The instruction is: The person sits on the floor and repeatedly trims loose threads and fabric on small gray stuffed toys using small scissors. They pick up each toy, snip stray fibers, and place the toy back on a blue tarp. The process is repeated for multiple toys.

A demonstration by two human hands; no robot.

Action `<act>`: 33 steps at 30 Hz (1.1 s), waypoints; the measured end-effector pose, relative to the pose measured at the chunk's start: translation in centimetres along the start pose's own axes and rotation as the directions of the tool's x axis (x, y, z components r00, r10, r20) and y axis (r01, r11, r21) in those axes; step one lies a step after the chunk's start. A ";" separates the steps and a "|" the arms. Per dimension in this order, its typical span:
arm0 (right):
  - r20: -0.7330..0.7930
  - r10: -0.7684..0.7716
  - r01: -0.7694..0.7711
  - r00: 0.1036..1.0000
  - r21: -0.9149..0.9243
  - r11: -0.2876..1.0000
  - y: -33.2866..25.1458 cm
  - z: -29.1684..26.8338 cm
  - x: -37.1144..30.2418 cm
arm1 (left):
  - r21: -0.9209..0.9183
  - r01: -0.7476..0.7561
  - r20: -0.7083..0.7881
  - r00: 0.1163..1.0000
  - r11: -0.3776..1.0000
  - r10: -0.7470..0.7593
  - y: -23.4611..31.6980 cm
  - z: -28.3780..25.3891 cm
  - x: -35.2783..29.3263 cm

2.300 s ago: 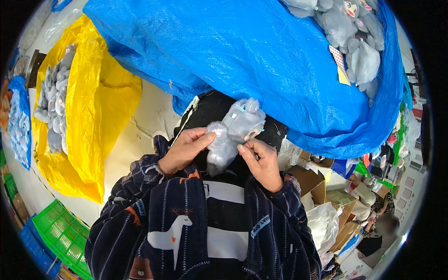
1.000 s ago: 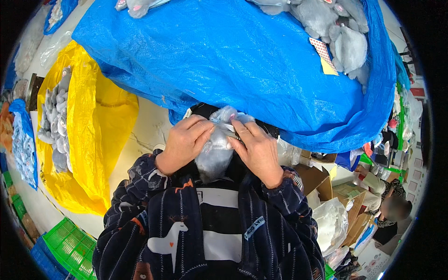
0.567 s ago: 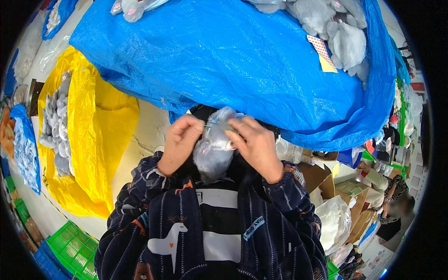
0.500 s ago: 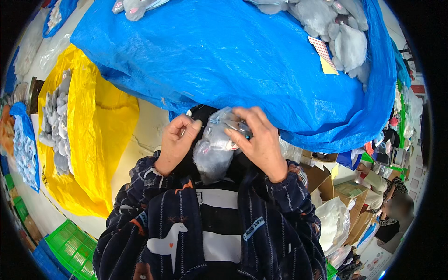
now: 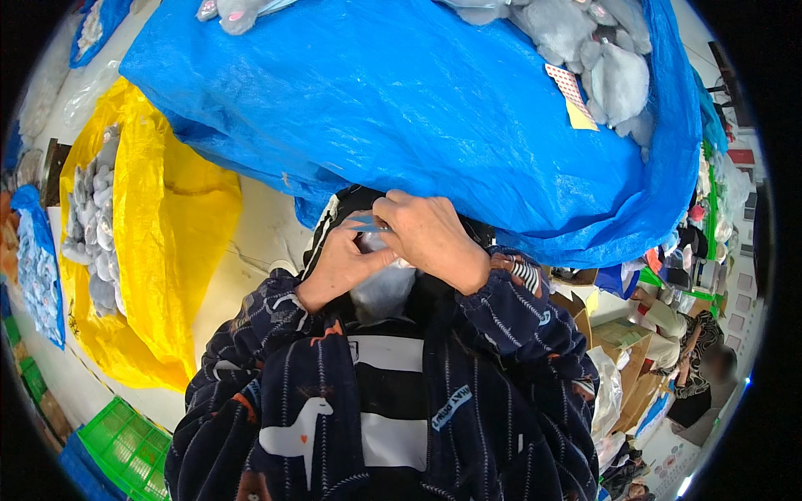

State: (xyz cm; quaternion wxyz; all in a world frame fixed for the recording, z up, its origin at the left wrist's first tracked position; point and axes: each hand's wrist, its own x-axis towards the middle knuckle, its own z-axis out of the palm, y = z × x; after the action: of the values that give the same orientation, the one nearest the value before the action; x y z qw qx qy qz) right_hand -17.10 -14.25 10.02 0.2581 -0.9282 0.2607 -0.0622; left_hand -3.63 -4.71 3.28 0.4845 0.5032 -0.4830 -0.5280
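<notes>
A grey plush toy (image 5: 383, 299) lies in my lap, its upper part mostly covered by my fingers. My left hand (image 5: 344, 265) is closed on its upper part, the thumb stretched across the fur. Over it from the right comes my right hand (image 5: 434, 240), its fingers bent and pinched around a light-blue ribbon (image 5: 366, 224). Both hands meet at the ribbon, and the fingertips are partly hidden behind each other.
Ahead spreads a large blue plastic sheet (image 5: 401, 108), with several grey plush toys (image 5: 616, 79) and a checked card (image 5: 568, 90) at its right. On the left stands a yellow sack (image 5: 159, 275) of grey plush pieces (image 5: 96, 225). A green crate (image 5: 125, 447) sits lower left; another person (image 5: 697, 376) is at right.
My hands have come together over the toy; they were apart before. The left hand moved right onto it, and the right hand moved left, now pinching the light-blue ribbon.
</notes>
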 end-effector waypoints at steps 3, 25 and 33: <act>0.020 -0.004 0.004 1.000 -0.018 1.000 -0.1 -0.2 -0.3 | 0.009 -0.012 -0.060 0.998 1.000 0.012 -0.6 0.6 -0.3; 0.155 0.519 -0.458 0.841 0.716 0.528 6.0 1.1 -8.8 | 0.343 -0.635 0.213 0.770 0.692 0.601 -0.6 0.6 -4.3; -0.127 0.019 0.000 0.992 0.147 0.989 -3.5 -2.4 -4.9 | 0.209 -0.248 0.033 0.969 0.946 0.247 -0.2 1.0 -3.4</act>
State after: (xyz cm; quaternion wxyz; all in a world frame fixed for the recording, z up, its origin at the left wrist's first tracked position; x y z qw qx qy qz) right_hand -20.31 -10.19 13.97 0.3085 -0.8996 0.2757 -0.1394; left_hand -4.54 -1.25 3.36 0.4889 0.4855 -0.5973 -0.4104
